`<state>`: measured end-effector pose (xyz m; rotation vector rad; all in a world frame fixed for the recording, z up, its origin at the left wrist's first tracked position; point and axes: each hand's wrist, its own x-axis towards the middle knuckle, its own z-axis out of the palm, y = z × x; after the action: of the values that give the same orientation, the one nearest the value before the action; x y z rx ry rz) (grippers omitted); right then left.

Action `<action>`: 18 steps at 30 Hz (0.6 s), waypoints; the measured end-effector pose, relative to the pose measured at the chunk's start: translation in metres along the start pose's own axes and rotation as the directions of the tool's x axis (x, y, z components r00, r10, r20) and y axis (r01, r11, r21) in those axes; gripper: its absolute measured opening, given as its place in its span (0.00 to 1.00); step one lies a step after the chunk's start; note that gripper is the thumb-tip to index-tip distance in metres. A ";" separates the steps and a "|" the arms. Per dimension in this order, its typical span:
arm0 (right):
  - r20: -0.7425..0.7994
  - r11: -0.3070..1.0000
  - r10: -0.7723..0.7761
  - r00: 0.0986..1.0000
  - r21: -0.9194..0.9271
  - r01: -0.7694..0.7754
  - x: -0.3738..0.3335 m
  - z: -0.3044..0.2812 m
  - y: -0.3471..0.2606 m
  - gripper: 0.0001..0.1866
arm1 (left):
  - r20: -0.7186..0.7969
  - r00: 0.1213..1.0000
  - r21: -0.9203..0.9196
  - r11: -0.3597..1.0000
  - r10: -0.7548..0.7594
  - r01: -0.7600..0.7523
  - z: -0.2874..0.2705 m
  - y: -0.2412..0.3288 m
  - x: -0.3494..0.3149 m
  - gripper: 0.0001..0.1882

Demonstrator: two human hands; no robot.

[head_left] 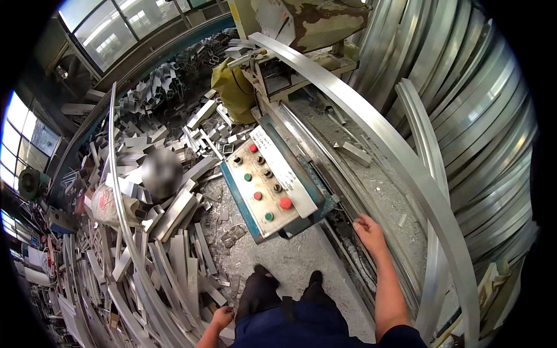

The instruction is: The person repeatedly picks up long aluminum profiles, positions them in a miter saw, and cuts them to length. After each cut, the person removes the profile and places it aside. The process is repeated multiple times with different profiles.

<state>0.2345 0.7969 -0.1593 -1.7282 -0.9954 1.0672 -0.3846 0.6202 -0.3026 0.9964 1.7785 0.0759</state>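
Observation:
My right hand (pixel 369 233) is out over the long metal rail (pixel 380 203), to the right of the control box. Its fingers are curled in and nothing shows in them. Low beside my left thigh hangs my left hand (pixel 222 317), small in view, with fingers loosely closed and no object visible in it. In front of me stands the control box (pixel 238 177), blue-green with a pale sloping panel. On the panel are red and green push buttons, black knobs and a larger red button (pixel 285 203). Neither hand touches the box.
Cut metal offcuts (pixel 174 211) heap up on the left, with a long thin bar (pixel 116 156) rising through them. A long flat bar (pixel 371 119) slants across the right side. Long metal profiles (pixel 487 110) stack beyond it. A yellow-green sack (pixel 232 93) stands behind the box.

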 end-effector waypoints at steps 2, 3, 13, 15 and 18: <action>-0.037 0.979 0.040 0.999 0.201 -0.031 0.034 0.019 -0.024 0.32 | 0.026 0.989 -0.031 0.989 -0.146 0.147 -0.033 0.025 0.024 0.19; -0.060 0.960 0.050 0.997 0.278 -0.032 0.052 0.029 -0.041 0.33 | 0.044 0.976 0.000 0.977 -0.214 0.214 -0.047 0.035 0.040 0.19; -0.391 0.607 0.137 0.910 0.759 0.235 0.195 0.099 -0.167 0.27 | 0.127 0.988 0.221 0.969 0.086 -0.112 -0.239 0.129 0.274 0.20; -0.424 0.534 0.196 0.884 0.802 0.267 0.220 0.116 -0.178 0.30 | 0.070 0.988 0.223 0.963 0.140 -0.152 -0.299 0.147 0.314 0.21; -0.441 0.464 0.240 0.865 0.834 0.297 0.246 0.123 -0.189 0.36 | 0.015 0.950 0.451 0.846 0.313 -0.285 -0.369 0.219 0.351 0.21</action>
<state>0.1630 1.1128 -0.0788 -0.9541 -0.0118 0.7835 -0.5899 1.1352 -0.2944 1.6211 1.7144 -0.1195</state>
